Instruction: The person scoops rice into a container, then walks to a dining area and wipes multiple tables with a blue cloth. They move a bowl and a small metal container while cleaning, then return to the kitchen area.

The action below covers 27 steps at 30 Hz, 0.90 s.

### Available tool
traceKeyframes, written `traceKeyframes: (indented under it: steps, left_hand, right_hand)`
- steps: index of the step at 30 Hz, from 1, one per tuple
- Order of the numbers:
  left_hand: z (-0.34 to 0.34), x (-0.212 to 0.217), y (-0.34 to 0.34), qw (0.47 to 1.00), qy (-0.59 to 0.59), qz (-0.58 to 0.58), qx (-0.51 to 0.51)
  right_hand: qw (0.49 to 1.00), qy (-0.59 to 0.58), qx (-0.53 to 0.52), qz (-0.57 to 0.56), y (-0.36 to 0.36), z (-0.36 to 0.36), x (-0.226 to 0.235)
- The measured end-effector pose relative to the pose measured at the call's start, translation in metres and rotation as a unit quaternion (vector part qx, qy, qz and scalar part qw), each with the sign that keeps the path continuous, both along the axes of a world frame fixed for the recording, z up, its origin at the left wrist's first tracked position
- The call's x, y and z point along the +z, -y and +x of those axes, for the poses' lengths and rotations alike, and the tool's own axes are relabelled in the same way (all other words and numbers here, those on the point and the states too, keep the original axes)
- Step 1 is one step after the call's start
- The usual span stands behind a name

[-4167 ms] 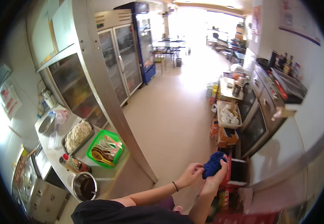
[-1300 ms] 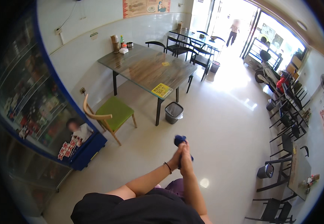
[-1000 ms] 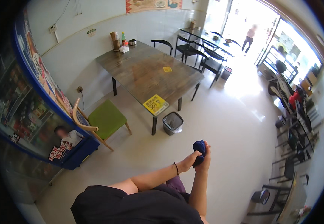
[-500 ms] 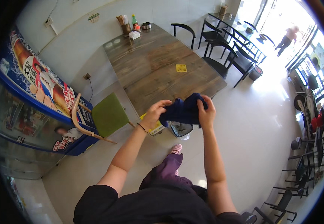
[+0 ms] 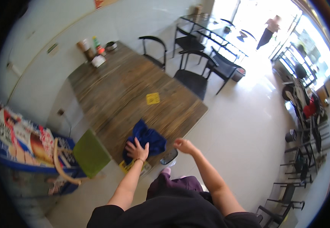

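My left hand [image 5: 137, 150] presses flat, fingers spread, on 1 crumpled dark blue cloth [image 5: 146, 140] at the near edge of the long brown wooden table [image 5: 127, 91], centre frame. My right hand [image 5: 183, 145] hovers empty, loosely curled, beside it. 1 yellow square sticker [image 5: 153, 98] lies mid-table; 3 black chairs [image 5: 190, 78] stand upper right.

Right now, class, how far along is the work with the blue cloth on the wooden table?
Done: the blue cloth lies on the wooden table near its front edge. In hand: the left hand presses flat on it; the right hand hovers free beside the table. Left: the rest of the tabletop, round the yellow card and up to the condiments.
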<state>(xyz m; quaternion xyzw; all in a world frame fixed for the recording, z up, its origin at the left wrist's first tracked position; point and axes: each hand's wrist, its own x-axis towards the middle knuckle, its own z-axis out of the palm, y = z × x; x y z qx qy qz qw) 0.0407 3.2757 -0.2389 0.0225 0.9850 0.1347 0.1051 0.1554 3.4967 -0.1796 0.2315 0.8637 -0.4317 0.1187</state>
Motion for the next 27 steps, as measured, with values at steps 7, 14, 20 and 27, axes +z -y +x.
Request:
traceKeyframes:
  steps: [7, 14, 20, 27]
  left_hand:
    - [-0.018, -0.001, -0.061, 0.99, 0.021, -0.136, 0.033]
    - [-0.061, -0.004, -0.22, 0.996, -0.031, -0.071, -0.046]
    - [-0.051, -0.015, -0.331, 0.98, -0.058, -0.108, 0.158]
    - [-0.059, -0.017, -0.385, 0.944, 0.009, -0.119, 0.309]
  right_hand:
    - [0.984, 0.082, -0.151, -0.041, -0.092, 0.067, -0.033]
    - [0.988, 0.036, -0.103, -0.105, -0.197, 0.037, -0.069]
    - [0.997, 0.022, -0.056, -0.042, -0.345, 0.03, -0.052]
    - [0.973, 0.02, -0.229, -0.021, -0.484, 0.03, -0.048]
